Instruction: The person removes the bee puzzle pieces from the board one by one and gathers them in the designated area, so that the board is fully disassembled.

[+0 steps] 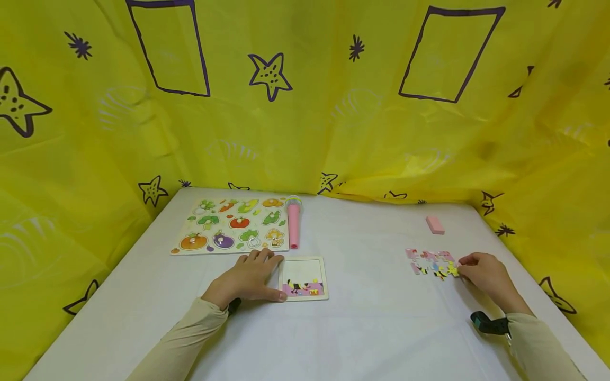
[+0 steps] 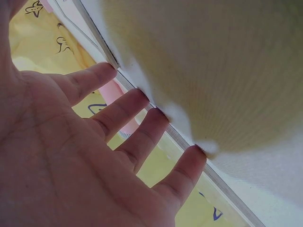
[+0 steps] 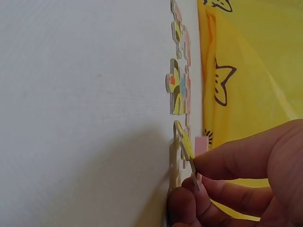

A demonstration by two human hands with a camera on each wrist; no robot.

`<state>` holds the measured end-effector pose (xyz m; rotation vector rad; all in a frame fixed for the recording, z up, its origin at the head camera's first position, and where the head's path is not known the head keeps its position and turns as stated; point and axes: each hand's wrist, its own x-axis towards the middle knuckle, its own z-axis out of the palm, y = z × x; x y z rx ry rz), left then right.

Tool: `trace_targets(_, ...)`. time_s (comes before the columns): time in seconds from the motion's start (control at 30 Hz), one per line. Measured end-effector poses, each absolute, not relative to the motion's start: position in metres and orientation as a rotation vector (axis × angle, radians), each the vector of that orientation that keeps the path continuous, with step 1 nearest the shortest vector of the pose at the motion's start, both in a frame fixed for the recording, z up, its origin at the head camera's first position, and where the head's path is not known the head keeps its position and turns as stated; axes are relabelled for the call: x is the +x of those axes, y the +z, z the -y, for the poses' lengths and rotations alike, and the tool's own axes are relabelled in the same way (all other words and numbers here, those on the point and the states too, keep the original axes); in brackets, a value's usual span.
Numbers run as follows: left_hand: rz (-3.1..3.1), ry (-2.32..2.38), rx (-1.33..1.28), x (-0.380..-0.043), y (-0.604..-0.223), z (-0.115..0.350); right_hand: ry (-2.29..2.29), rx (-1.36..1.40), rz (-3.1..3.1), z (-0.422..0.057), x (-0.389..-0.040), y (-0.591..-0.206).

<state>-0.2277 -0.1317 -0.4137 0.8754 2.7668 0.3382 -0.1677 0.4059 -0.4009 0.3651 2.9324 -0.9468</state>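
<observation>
My left hand (image 1: 250, 278) lies with fingers extended over the left side of a small white-rimmed jigsaw tray (image 1: 325, 280), its thumb at the tray's lower left corner. Joined pieces with a striped bee-like picture (image 1: 300, 287) fill the tray's lower part; the upper part shows bare white. On the far right, my right hand (image 1: 488, 272) pinches a yellow jigsaw piece (image 3: 186, 142) between thumb and fingertips, tilted close over the table. Beside it lie several loose pink, yellow and black jigsaw pieces (image 1: 429, 256), loosely grouped in two rows.
A vegetable knob-puzzle board (image 1: 259, 214) lies at the back left, just beyond my left fingers. Along its right edge is a pink toy microphone (image 1: 294, 225). A pink block (image 1: 434, 225) sits behind the loose pieces. Yellow patterned cloth (image 1: 305, 132) walls the white table.
</observation>
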Motion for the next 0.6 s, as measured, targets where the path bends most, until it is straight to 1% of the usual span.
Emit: trace_targets(0.6, -2.767, 0.361, 0.871, -0.2257, -0.4122, 0.1319, -0.919, 0.364, -2.867, -0.409, -0.1725, -0.3979)
